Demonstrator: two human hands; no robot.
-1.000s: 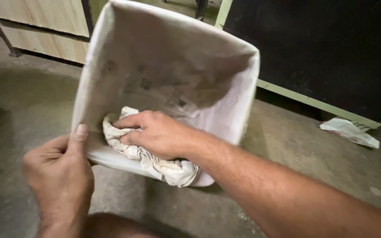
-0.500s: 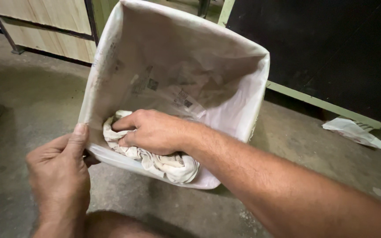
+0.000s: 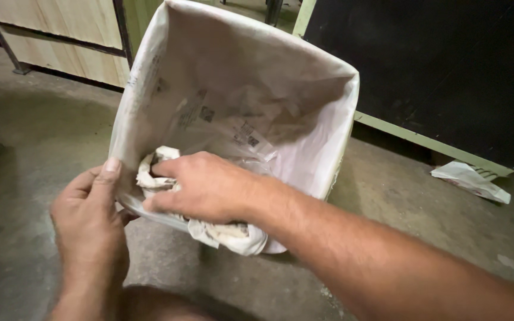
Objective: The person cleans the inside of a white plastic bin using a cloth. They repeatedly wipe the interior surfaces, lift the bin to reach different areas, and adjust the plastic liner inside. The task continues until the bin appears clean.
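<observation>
— What was the left hand [image 3: 90, 223] doing at that moment?

— It was pinching the near left corner of the white bin liner [image 3: 304, 148], thumb on the inside of the plastic and the other fingers behind it, out of sight. The liner stood open as a squarish tub, its mouth tilted toward the camera, with small dark printed patches showing through its back wall.

— And the right hand [image 3: 200, 187]?

— It lay over the near rim of the liner, fingers curled down onto a crumpled off-white rag [image 3: 224, 235]. The fingers were clenched on the cloth, grasping it against the rim; part of the rag bunched up inside the liner by the fingertips, and part hung out over the front edge below the wrist.

— What was around it?

— The liner stood over a grey concrete floor [image 3: 37, 137]. Behind it to the left ran pale wooden panels [image 3: 60, 30] with a dark metal leg, and to the right a black board [image 3: 447, 65] in a pale green frame. A crumpled white bag [image 3: 471, 181] lay on the floor below that frame, well apart from both hands.
</observation>
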